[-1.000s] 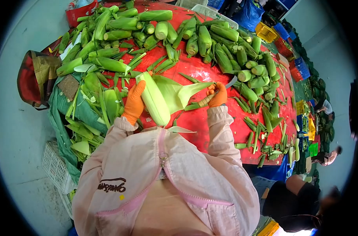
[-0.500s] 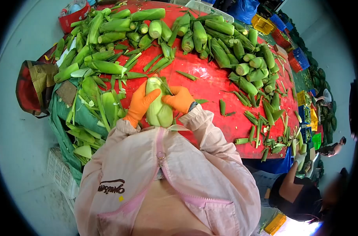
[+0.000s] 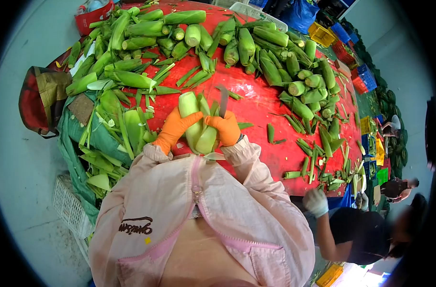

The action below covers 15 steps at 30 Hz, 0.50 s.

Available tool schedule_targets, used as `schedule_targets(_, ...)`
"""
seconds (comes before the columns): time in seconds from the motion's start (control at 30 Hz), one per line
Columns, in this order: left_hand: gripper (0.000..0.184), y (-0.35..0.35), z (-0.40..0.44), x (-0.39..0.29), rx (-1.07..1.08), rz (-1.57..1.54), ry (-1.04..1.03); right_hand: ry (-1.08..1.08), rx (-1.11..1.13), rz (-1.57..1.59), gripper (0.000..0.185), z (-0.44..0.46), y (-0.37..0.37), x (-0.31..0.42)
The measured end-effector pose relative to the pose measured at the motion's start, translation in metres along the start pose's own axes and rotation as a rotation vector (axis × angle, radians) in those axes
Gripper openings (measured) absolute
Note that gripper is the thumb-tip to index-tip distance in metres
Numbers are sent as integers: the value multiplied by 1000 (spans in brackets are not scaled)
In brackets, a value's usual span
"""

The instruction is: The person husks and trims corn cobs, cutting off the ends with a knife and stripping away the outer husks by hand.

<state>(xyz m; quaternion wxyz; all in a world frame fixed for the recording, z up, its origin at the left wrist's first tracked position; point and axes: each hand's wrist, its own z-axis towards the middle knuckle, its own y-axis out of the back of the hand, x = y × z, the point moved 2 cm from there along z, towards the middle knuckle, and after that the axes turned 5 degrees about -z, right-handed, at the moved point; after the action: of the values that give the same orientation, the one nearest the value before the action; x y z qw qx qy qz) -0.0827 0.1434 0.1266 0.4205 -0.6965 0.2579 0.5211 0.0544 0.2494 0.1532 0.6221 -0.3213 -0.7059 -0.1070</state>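
Observation:
In an orange glove, my left hand (image 3: 175, 128) is closed round a pale green corn cob (image 3: 189, 107) in front of my chest. My right hand (image 3: 225, 127), also gloved in orange, pinches a loosened husk leaf (image 3: 207, 138) on the cob's right side. A knife blade (image 3: 223, 100) sticks up from the right hand; its handle is hidden in the fingers. Beyond the hands, unpeeled corn ears (image 3: 246, 47) lie piled along the far side of the red table (image 3: 246, 112).
Husks (image 3: 134, 125) heap at the left over green cloth, beside a brown bag (image 3: 45, 100) and a white crate (image 3: 72, 208). Husk scraps lie on the table's right. A co-worker (image 3: 356, 234) with a gloved hand is close at the lower right. Coloured crates (image 3: 323, 34) stand behind.
My right hand has come in from the right to the cob, and its blade now points up. The husk leaf has been folded down beside the cob. The co-worker's gloved hand has moved nearer the table.

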Motion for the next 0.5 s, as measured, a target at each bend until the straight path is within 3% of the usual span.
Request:
schedule_targets(0.13, 44, 10, -3, -1, -17, -49, 9, 60, -80, 107, 17, -2, 16, 6)
schedule_targets(0.23, 70, 27, 0, 16, 102, -328, -39, 71, -157, 312, 31, 9, 50, 3)
schedule_targets(0.27, 70, 26, -2, 11, 101, -328, -42, 82, -211, 346, 31, 14, 65, -4)
schedule_targets(0.37, 86, 9, -17, -11, 187, -819, 71, 148, -342, 284, 31, 8, 87, 0)
schedule_targets(0.43, 86, 10, -17, -15, 187, -738, 50, -5, -357, 66, 30, -13, 80, 22)
schedule_targets(0.5, 84, 9, -20, -19, 181, -648, 45, 1, -373, -97, 34, 7, 106, -20)
